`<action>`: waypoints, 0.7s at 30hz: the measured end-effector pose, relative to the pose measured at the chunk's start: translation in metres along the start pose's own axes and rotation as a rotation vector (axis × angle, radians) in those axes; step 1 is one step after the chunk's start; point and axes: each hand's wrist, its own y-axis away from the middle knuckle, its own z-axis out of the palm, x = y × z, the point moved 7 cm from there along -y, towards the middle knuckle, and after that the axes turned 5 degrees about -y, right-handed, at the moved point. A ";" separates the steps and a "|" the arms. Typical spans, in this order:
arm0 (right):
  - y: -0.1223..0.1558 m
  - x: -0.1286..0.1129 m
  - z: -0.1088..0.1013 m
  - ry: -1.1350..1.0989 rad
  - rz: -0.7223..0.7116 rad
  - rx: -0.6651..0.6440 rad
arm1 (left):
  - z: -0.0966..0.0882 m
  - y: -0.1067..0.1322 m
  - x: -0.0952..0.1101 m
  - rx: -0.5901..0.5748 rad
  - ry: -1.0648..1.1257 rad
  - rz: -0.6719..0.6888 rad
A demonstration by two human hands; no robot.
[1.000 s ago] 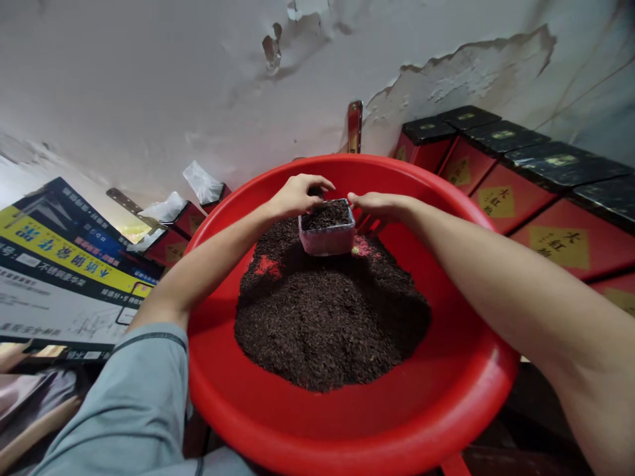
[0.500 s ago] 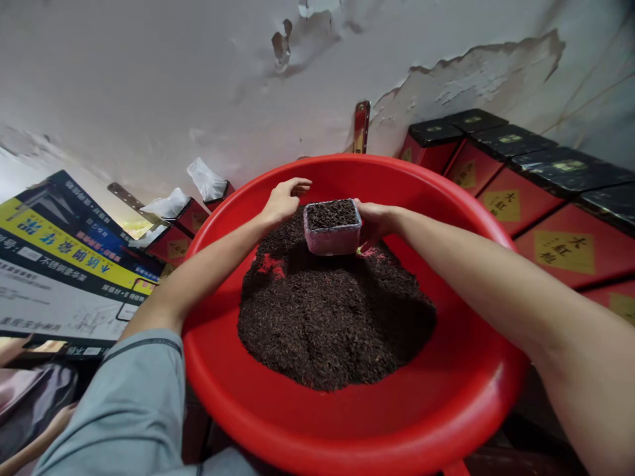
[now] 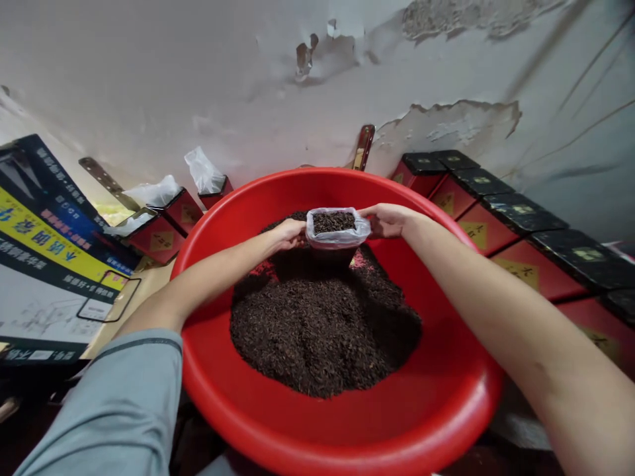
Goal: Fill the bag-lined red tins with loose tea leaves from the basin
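A big red basin (image 3: 278, 423) holds a mound of dark loose tea leaves (image 3: 322, 330). At the far side of the mound stands a small box lined with a clear plastic bag (image 3: 337, 233), filled with the same leaves. My left hand (image 3: 290, 233) pinches the bag's left edge with closed fingers. My right hand (image 3: 387, 220) grips the bag's right edge, also closed. Both hands are level with the bag's rim, just above the mound.
Red tins with black lids (image 3: 501, 218) line the right side along the peeling wall (image 3: 198, 86). More red tins with plastic bags in them (image 3: 166, 215) stand at the back left. A printed cardboard box (image 3: 44, 264) lies at the left.
My left hand came down from over the leaves and took hold of the bag's left edge. The bag's rim is now pulled up and outward. The camera view tilted slightly.
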 end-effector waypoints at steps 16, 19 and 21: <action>0.066 -0.083 -0.070 -0.086 -0.621 0.501 | -0.041 0.037 0.151 0.289 -0.548 0.874; 0.062 -0.053 -0.080 0.040 -0.518 0.422 | -0.071 0.014 0.122 0.231 -0.524 0.667; 0.046 -0.026 -0.064 0.179 -0.356 0.210 | -0.064 0.001 0.092 0.007 -0.557 0.498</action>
